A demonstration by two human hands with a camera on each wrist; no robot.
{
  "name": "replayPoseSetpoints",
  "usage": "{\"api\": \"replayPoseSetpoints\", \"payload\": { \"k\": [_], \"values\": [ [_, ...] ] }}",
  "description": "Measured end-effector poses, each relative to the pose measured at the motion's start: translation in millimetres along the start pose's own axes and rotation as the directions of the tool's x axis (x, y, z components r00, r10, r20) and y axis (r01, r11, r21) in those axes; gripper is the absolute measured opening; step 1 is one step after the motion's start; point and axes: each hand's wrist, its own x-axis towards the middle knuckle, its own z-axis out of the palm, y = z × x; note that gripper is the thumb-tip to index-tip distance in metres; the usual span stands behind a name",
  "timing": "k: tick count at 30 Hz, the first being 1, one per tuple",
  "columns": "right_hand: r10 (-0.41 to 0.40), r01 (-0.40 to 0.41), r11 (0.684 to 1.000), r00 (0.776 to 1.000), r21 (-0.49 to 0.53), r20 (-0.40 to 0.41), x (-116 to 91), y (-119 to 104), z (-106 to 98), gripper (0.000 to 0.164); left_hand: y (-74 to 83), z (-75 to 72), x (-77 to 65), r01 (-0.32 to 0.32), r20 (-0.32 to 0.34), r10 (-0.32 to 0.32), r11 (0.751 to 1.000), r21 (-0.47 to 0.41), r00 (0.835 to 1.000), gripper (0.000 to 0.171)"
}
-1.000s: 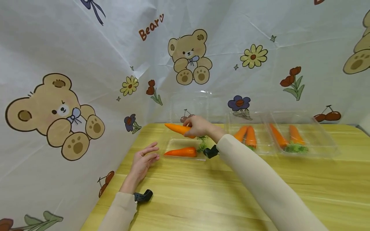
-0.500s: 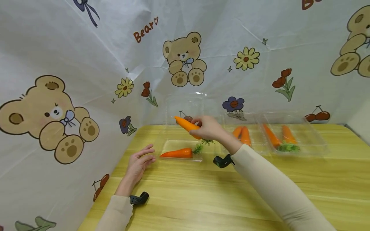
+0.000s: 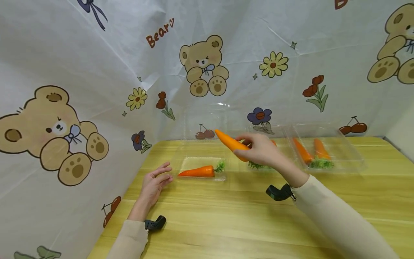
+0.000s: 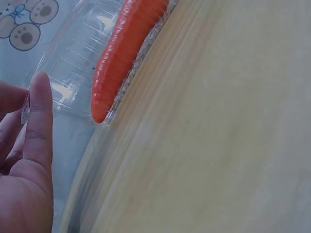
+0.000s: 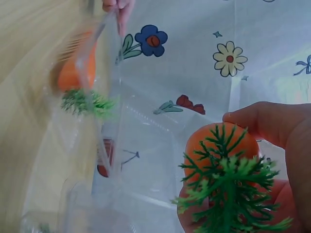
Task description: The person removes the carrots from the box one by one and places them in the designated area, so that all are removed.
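My right hand [image 3: 258, 149] grips an orange carrot [image 3: 228, 140] with plastic-looking green leaves [image 5: 228, 179], raised over the table with its tip pointing up and left. Thumb and fingers hold its thick end, seen close in the right wrist view. At the left, my left hand [image 3: 155, 183] pinches the corner rim of an open clear plastic box [image 4: 73, 92] between thumb and fingers. Inside that box a second carrot [image 3: 197, 172] lies along the near side, leaves to the right. Its hinged lid [image 3: 205, 120] stands up at the back.
Right of it, another clear box [image 3: 284, 131] is partly hidden behind my right hand. A further clear box [image 3: 350, 154] holds two carrots [image 3: 302, 151]. All stand on the wooden table [image 3: 207, 219], before a bear-print sheet [image 3: 245, 32].
My right hand has lifted the carrot from over the left box and carried it right, toward the middle box. The left hand stays at the left box's corner. The head view has shifted slightly.
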Motion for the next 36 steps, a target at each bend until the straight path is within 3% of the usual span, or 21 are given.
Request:
{"api": "replayPoseSetpoints", "payload": {
  "k": [20,36],
  "values": [
    [0.102,-0.110,0.992,0.988,-0.068,-0.119,-77,59,-42,0.056,-4.3,-2.7,-1.1,-0.026,0.010,0.026,1.000,-0.010,1.000,0.042],
    [0.162,-0.195,0.975,0.950,-0.105,-0.267,-125,104,-71,0.060,-2.7,-4.6,-1.6,-0.011,0.027,0.012,1.000,-0.018,1.000,0.041]
  ]
}}
